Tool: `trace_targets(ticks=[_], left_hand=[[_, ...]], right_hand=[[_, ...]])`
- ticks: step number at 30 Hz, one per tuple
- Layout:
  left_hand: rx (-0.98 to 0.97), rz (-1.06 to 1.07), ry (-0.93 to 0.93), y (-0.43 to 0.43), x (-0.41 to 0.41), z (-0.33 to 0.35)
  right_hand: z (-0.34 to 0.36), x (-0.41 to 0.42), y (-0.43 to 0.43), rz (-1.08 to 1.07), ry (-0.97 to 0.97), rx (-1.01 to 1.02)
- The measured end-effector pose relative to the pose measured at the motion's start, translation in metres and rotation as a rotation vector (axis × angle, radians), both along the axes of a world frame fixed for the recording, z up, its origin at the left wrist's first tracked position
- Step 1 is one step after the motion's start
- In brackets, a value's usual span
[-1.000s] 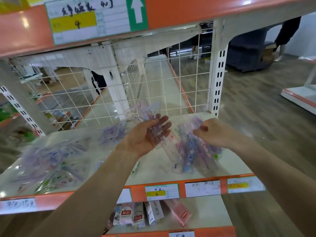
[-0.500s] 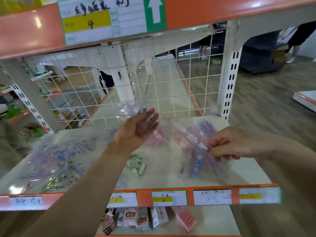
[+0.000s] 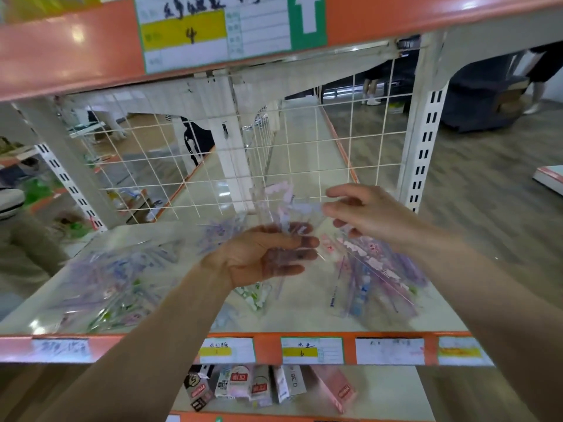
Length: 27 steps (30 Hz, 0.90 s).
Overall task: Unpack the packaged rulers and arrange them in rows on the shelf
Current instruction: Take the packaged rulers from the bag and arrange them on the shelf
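My left hand (image 3: 268, 254) grips a clear plastic pack of rulers (image 3: 281, 208) and holds it upright above the white shelf (image 3: 304, 312). My right hand (image 3: 362, 214) pinches the pack's top right corner with thumb and fingers. A pile of ruler packs (image 3: 377, 278) with pink and purple print lies on the shelf under my right forearm. A bigger heap of ruler packs (image 3: 112, 278) covers the shelf's left half. Motion blur hides the print on the packs.
A white wire grid (image 3: 304, 153) closes the shelf's back, between slotted uprights (image 3: 423, 153). The orange shelf edge (image 3: 268, 350) carries several price labels. Small boxes (image 3: 259, 388) stand on the shelf below. An orange upper shelf (image 3: 76, 50) hangs overhead. People stand beyond the grid.
My right hand left the pile on the right, rose and took hold of the top corner of the pack in my left hand. The camera view shifted closer.
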<state>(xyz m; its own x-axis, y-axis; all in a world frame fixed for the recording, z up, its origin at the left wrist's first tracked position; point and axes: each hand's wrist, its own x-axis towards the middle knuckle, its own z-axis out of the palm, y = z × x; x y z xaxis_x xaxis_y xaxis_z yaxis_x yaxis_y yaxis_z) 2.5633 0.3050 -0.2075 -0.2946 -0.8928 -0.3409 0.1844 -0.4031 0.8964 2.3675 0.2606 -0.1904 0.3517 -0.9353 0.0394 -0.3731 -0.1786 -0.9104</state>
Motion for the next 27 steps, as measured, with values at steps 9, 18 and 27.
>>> trace_targets(ticks=[9,18,27], left_hand=[[0.000,0.436,0.216,0.026,0.101,0.011],[0.111,0.732,0.256,0.055,0.199,-0.007],[0.093,0.564,-0.035,0.059,0.217,-0.021]], right_hand=[[0.003,0.073,-0.011,-0.018,-0.307,0.151],[-0.027,0.129,-0.019,-0.036,-0.221,0.161],[-0.039,0.157,-0.017,-0.023,-0.141,0.170]])
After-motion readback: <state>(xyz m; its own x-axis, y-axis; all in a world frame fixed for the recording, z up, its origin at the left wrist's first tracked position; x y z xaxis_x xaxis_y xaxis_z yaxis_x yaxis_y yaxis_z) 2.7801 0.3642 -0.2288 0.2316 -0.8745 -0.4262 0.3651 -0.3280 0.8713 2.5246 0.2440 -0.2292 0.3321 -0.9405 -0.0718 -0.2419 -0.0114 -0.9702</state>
